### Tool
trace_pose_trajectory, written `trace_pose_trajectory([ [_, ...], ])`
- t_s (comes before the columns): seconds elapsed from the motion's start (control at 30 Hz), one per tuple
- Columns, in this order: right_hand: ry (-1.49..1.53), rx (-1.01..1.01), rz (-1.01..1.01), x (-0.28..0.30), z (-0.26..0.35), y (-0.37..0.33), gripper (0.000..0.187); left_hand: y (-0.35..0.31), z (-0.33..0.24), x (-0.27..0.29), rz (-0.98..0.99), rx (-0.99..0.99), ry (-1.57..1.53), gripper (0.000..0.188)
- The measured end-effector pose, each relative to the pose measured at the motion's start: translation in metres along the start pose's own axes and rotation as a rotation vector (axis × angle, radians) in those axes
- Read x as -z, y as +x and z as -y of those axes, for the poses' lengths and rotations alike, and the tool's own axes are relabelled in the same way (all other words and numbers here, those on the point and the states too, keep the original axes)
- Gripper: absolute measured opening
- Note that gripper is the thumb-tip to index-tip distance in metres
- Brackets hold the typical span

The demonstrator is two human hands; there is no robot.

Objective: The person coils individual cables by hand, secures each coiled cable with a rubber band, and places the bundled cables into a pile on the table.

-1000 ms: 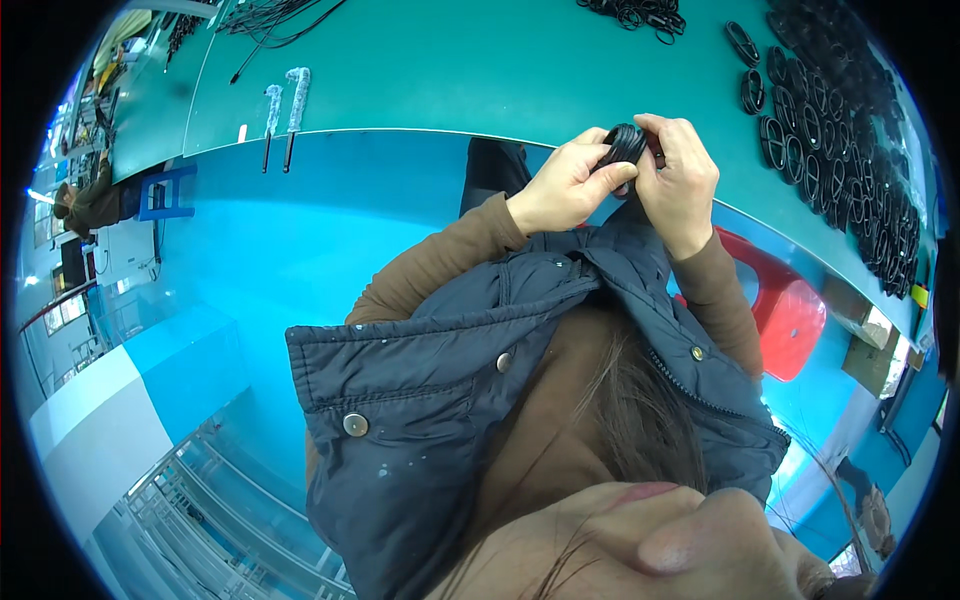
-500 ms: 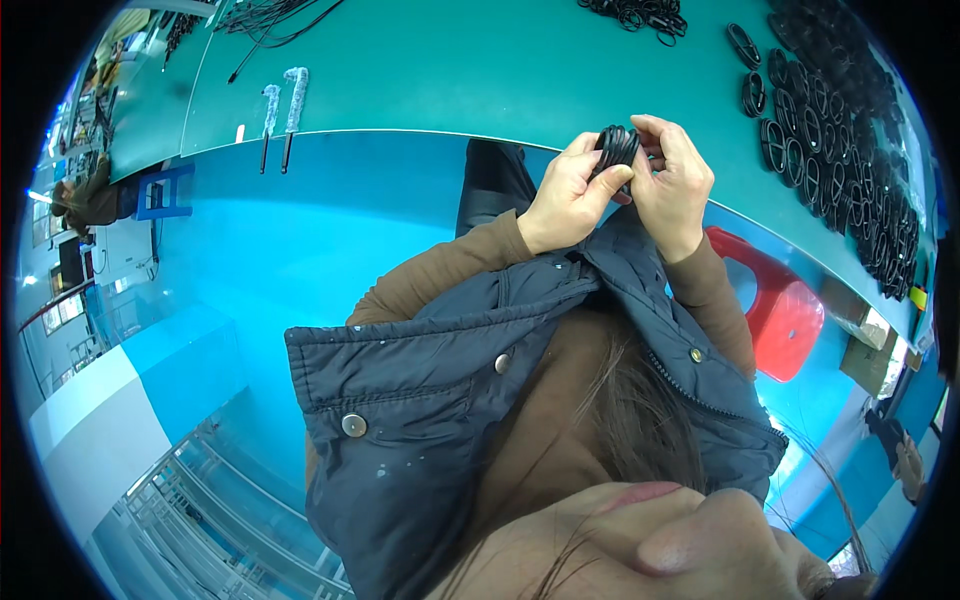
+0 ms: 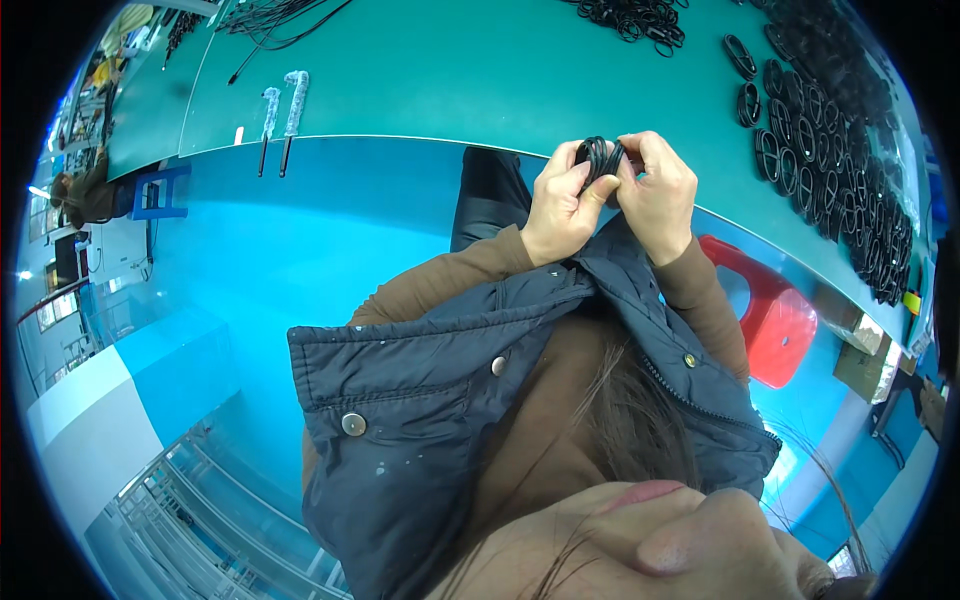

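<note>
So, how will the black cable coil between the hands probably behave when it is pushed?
The black cable coil probably flexes, being several thin loops. It is likely light, looking small against the left hand holding it. It may spread if pushed, as no tie shows, though part is hidden.

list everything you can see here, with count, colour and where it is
cable coil: one, black, between both hands
table: green, across the top
coiled cables: too many to count, black, table's right side
cable pile: one, black, top, right of centre
loose cables: several, black, top left
wrapped rods: two, whitish and black, over table's left edge
stool: one, red, right
small stool: one, blue, far left
cardboard box: at least one, brown, right
floor: blue
other person: one, dark clothes, far left
vest: one, dark, lower centre
sleeves: two, brown
left hand, right hand: at the coil
</note>
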State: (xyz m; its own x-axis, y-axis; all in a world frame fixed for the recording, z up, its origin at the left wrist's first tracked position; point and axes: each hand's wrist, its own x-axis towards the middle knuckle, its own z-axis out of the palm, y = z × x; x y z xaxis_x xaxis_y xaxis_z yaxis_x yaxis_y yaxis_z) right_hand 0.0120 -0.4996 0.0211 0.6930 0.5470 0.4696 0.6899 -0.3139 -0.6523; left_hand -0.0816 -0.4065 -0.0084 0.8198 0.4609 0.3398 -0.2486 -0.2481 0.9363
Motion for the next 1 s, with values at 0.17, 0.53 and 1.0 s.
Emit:
trace_pose_trajectory([
  [0.17,0.178,-0.095,0.068,0.002,0.003,0.003,0.014,0.002,-0.001,-0.004,-0.099,-0.128,0.046,0.019],
  [0.53,0.214,-0.191,0.153,0.016,0.005,0.007,0.020,0.011,-0.003,0.009,0.258,0.295,-0.548,0.015],
  [1.0,0.857,-0.249,0.503,0.012,-0.001,0.011,0.034,0.013,-0.009,0.015,0.393,0.185,-0.282,0.011],
])
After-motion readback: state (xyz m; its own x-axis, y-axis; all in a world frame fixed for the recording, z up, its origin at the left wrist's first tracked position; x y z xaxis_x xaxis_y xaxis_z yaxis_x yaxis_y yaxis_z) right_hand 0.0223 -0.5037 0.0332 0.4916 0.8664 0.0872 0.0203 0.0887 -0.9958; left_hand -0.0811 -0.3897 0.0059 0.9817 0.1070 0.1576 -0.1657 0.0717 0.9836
